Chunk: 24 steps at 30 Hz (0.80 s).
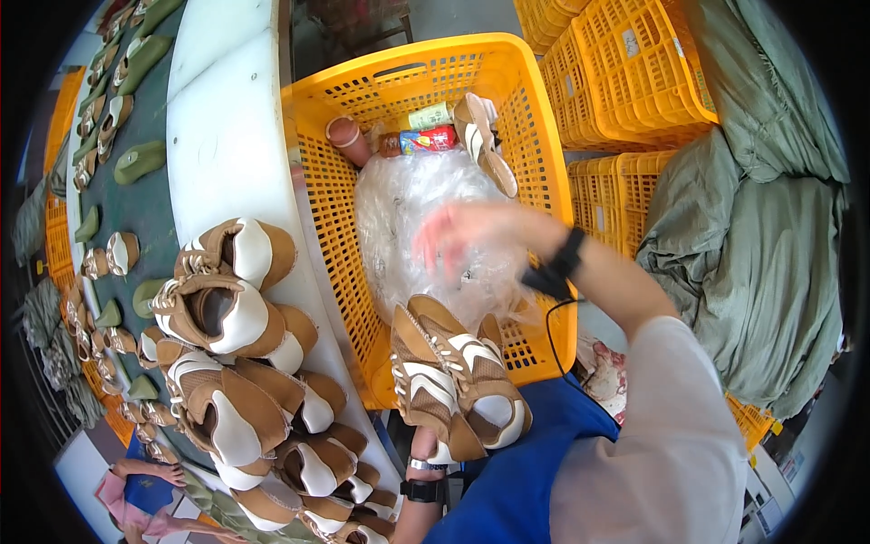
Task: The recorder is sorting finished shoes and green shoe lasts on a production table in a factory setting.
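Brown-and-white shoe uppers [458, 372] are bunched at the near rim of a yellow plastic basket [535, 118]. My left hand [424, 442] is beneath them and supports them; its fingers are hidden behind the uppers. Inside the basket lies a heap of clear plastic bags [390, 204]. Over that heap is my right hand [458, 236], smeared by motion, so whether it grips anything is unclear. Another shoe upper [485, 145] leans at the basket's far right, near a red packet [428, 140] and a brown cup-like container [348, 140].
Many brown-and-white uppers [217, 313] are piled on the white ledge [227, 118] at left. Beyond it, a green belt [118, 208] carries shoes and green lasts. Yellow crates [634, 63] and a grey-green cloth [743, 263] stand at right. Another person [136, 490] is at lower left.
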Available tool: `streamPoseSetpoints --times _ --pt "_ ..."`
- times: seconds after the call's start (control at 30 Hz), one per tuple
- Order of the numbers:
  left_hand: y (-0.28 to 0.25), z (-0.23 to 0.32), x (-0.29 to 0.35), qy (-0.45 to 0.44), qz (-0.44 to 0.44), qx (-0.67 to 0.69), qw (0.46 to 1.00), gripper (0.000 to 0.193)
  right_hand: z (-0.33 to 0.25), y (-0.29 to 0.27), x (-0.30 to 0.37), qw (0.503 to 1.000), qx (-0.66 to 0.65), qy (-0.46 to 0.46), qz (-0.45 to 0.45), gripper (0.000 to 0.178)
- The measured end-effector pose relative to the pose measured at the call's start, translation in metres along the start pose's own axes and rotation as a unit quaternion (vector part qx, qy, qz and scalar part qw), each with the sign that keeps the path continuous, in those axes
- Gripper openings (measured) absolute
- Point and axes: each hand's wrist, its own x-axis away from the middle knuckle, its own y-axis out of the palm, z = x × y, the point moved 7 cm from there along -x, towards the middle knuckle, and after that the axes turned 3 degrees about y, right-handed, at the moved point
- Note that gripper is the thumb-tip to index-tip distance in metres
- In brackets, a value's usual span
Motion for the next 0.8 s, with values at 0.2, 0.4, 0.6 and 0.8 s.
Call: streamPoseSetpoints --times 0.2,0.4,0.6,0.8 --pt "0.004 -0.006 0.002 0.017 0.041 -0.113 0.993 0.044 0.133 -0.249 0.012 0.695 0.509 0.225 0.455 0.029" --pt "-0.002 0.003 0.009 0.025 0.039 -0.168 0.985 0.045 0.069 -0.211 0.040 0.715 0.201 -0.017 0.670 0.021" --pt "0.035 0.015 0.025 0.082 -0.136 -0.093 0.983 0.038 -0.012 -0.070 0.114 0.805 -0.266 -0.230 0.478 0.046" --pt "0.049 0.032 0.064 0.122 -0.214 -0.253 0.935 0.032 -0.080 0.027 0.189 0.820 -0.213 -0.413 0.333 0.045"
